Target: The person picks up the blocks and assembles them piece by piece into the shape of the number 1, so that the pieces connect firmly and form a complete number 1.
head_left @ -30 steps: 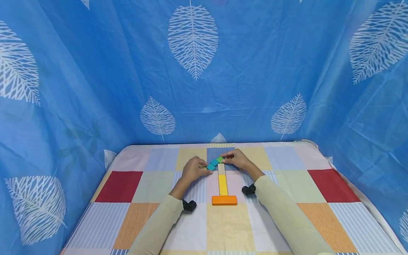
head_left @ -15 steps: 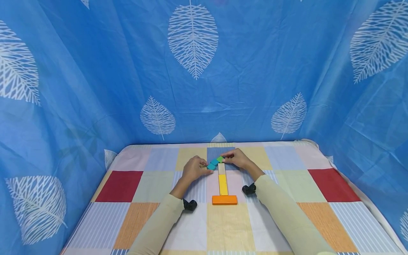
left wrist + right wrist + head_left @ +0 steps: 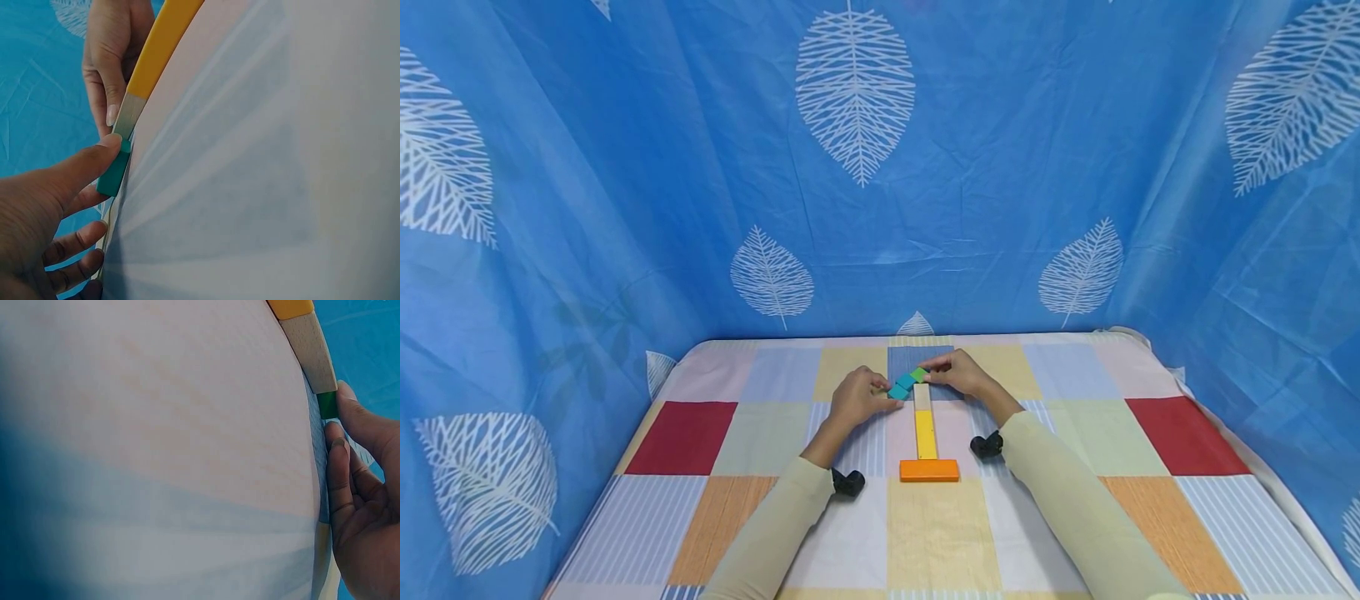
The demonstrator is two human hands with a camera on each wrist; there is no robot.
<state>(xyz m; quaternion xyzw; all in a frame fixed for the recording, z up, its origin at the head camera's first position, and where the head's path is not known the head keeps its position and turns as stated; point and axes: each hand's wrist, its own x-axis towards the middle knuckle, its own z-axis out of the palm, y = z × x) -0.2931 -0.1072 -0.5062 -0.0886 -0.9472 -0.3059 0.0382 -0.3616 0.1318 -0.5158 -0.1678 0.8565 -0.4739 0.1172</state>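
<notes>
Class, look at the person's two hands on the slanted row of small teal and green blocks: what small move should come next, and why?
Probably turn the row of small teal and green blocks square across the pale wooden bar. The left hand and right hand hold its ends, yet it lies slanted, unlike the flat orange block.

Teal block [image 3: 897, 391], green block [image 3: 918, 375] — checked cloth [image 3: 700, 500]

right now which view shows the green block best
The head view: the green block sits whole at the bar's far end, by the right hand. The right wrist view shows only an edge; the left wrist view shows none.
</notes>
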